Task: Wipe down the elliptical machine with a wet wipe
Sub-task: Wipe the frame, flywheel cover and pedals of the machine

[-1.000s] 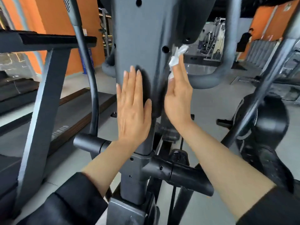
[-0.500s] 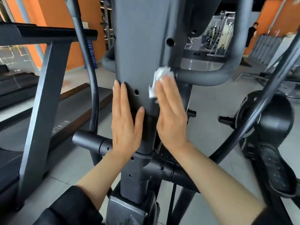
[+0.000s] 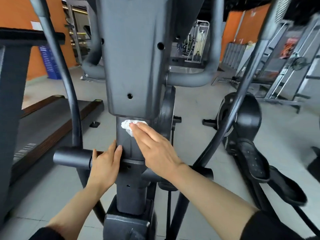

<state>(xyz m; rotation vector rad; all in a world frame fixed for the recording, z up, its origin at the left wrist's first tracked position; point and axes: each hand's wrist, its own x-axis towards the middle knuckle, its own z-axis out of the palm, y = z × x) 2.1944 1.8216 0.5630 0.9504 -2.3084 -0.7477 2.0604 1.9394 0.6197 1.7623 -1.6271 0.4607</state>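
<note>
White crumpled wet wipe (image 3: 127, 126), having descended from the grey plastic shroud (image 3: 135, 54), is lying under the flat, unclenched right hand (image 3: 155, 149) on the dark metal post (image 3: 129, 141); the left hand (image 3: 105, 163), fingers straight (at 9 o'clock), is bracing: lower sections remaining.

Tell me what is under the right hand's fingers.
A crumpled white wipe lies under the fingertips of the right hand, pressed against the dark post. Part of the wipe sticks out at the left; the rest, and the post surface beneath, is covered.

Your right hand (image 3: 156, 149) presses the crumpled wet wipe (image 3: 127, 126) flat-fingered onto the elliptical's center post (image 3: 128, 139); your left hand (image 3: 104, 166) rests beside it.
</note>
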